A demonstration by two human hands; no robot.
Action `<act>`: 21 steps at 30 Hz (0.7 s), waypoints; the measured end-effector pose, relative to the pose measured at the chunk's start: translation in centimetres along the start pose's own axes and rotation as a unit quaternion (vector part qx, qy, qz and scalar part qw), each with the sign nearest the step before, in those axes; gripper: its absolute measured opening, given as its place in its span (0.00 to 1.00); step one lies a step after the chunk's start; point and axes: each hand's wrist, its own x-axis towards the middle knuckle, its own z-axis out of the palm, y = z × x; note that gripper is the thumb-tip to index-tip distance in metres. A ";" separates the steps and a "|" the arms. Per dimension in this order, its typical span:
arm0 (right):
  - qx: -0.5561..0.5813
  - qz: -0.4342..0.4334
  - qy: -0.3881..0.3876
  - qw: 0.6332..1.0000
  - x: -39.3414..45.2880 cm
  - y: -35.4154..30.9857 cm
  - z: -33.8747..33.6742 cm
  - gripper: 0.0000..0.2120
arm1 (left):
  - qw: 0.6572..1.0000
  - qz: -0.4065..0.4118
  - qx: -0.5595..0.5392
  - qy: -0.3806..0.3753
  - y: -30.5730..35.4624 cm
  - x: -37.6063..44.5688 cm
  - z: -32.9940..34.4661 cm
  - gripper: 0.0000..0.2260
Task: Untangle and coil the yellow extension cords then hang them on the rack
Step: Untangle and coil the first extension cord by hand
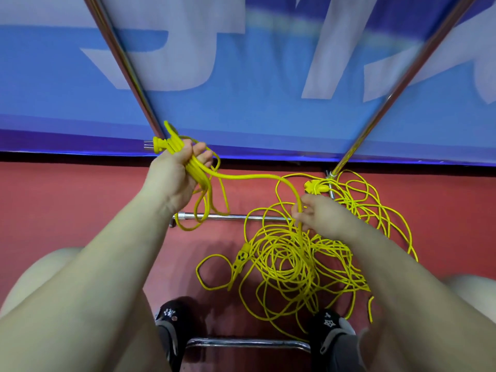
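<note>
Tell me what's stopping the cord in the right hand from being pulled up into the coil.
The tangled pile on the floor: the strand the right hand pinches runs down into it. The stretch up to the left hand's coil hangs free.

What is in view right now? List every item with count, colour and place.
coiled cord loops: a few, yellow, gripped in the left hand
plug: one, yellow with metal prongs, sticking out beside the left hand
tangled cord pile: one heap, yellow, on the floor at right
socket end: one, yellow, on the floor left of the pile
rack poles: two slanted, chrome, rising left and right
rack base bar: one, chrome, lying across the floor
floor: red
banner: blue and white, behind the rack
shoes: two, black, bottom
hands: left hand holding the loops; right hand pinching a strand
</note>
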 end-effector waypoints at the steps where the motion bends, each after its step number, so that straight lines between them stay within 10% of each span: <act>1: 0.061 0.000 0.007 0.998 -0.1 -0.4 -0.3 0.08 | 1.000 0.003 0.008 0.004 -0.1 0.0 -0.1 0.09; 10: 0.449 0.052 0.048 0.890 -1.2 -4.6 -2.7 0.05 | 0.954 0.061 0.283 -0.076 -1.5 -2.1 -0.5 0.08; 21: 0.699 0.152 0.095 0.692 0.6 -5.6 -2.5 0.06 | 0.904 -0.087 0.359 -0.216 -6.1 -1.4 0.4 0.05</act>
